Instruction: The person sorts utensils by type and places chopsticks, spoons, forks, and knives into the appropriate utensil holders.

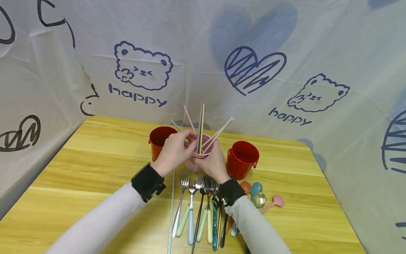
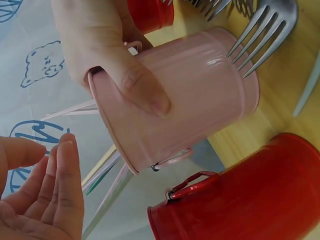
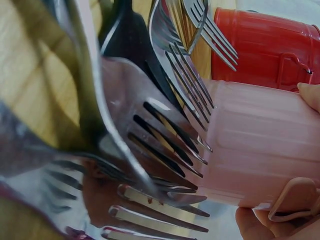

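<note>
A pink metal bucket stands at the back of the table with several chopsticks rising from it, some upright and some leaning on the rim. My right hand grips the bucket at its rim; the thumb lies along the outer wall in the left wrist view. My left hand is raised at the rim on the other side, beside the upright chopsticks. In the left wrist view this left hand shows extended fingers, with a gap between thumb and fingertips and nothing held there.
One red bucket stands right of the pink one, another red bucket to its left. Several forks lie in front, beside a pale green chopstick. Spoons lie to the right. A printed cloth hangs behind.
</note>
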Available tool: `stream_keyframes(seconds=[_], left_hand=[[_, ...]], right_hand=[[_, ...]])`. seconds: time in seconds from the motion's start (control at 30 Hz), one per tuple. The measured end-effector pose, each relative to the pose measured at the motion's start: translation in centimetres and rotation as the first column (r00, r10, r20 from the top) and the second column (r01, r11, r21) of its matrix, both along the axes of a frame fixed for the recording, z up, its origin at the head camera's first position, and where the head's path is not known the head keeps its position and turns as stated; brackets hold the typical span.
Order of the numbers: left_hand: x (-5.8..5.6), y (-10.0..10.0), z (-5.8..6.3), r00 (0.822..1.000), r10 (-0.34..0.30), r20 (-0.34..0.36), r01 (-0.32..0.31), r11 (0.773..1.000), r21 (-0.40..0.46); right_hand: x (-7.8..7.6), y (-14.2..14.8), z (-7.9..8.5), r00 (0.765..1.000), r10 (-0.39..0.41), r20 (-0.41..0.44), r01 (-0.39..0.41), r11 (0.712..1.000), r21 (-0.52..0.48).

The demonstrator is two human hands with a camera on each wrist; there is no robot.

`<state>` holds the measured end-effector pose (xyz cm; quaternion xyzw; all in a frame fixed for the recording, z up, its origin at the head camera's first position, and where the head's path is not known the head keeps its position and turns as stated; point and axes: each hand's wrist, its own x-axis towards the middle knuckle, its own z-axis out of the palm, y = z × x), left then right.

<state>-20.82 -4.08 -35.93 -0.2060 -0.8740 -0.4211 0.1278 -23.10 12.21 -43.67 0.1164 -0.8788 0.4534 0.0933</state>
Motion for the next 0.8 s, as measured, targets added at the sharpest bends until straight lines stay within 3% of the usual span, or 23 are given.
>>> stream_keyframes(seconds=[0.57,0.8], left_hand=[[2.8,-3.2,-3.1,0.999,0.000,0.039,0.005,0.993,-0.120],[3.6,-4.0,-4.7,0.993,0.040,0.113,-0.019,0.984,-0.175]], right_hand=[[0.1,-0.1,0.1,1.000,0.005,-0.007,-0.005,1.000,-0.028],[0.1,-0.1,0.0,1.000,0.016,-0.017,-0.017,0.999,-0.047]])
